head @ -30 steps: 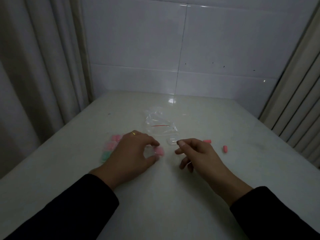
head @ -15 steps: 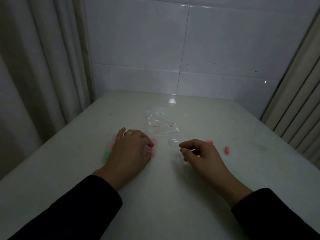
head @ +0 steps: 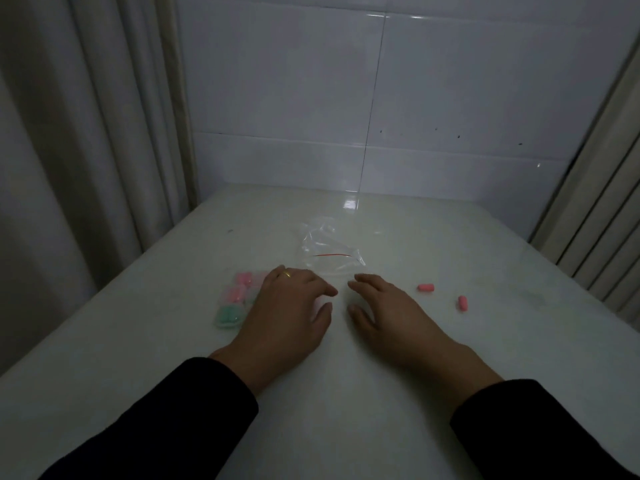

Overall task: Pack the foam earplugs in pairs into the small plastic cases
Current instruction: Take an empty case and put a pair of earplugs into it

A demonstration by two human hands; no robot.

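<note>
White table [head: 346, 410], hands [head: 287, 313] spread, loose earplugs [head: 425, 287]

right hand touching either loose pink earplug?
Apart. The head view shows bare table between the right hand and both loose pink earplugs, which lie off to its right.

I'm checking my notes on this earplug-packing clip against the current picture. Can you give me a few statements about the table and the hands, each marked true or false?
1. Two loose pink earplugs lie on the table beyond the right hand. True.
2. The filled cases sit to the right of the right hand. False: they are beside the left hand, on its left.
3. One case holds green earplugs. True.
4. The clear plastic bag is held up in the right hand. False: it lies on the table beyond both hands.
5. The left hand wears a ring. True.
</note>
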